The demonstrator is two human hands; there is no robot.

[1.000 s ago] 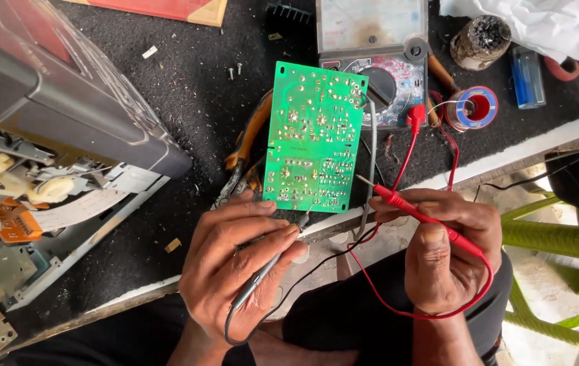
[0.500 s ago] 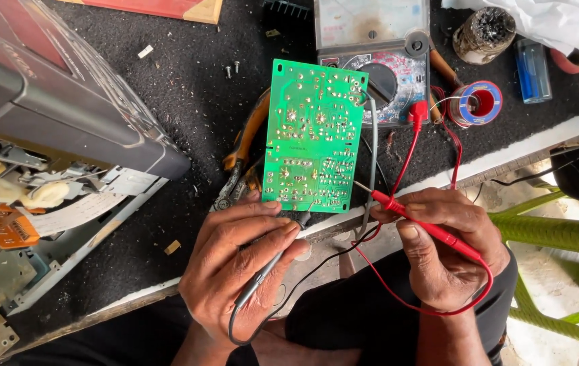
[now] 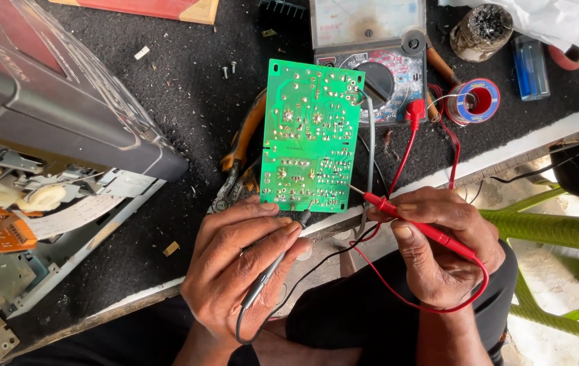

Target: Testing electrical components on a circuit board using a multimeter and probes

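Head view shows my left hand (image 3: 238,268) gripping the black probe (image 3: 272,264) at the green circuit board's (image 3: 311,135) near edge, while my right hand (image 3: 442,247), gripping the red probe (image 3: 415,220), has just shifted its tip onto the board's near-right corner, so both probes now meet solder joints.

The left hand (image 3: 242,271) pinches a black probe (image 3: 272,261) against the green circuit board (image 3: 311,135); the right hand (image 3: 438,247) presses a red probe (image 3: 415,220) to its lower edge. An analogue multimeter (image 3: 370,57) lies behind the board.

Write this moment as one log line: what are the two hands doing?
left hand: holds black probe at green circuit board lower edge | right hand: holds red probe, tip on board | analog multimeter behind
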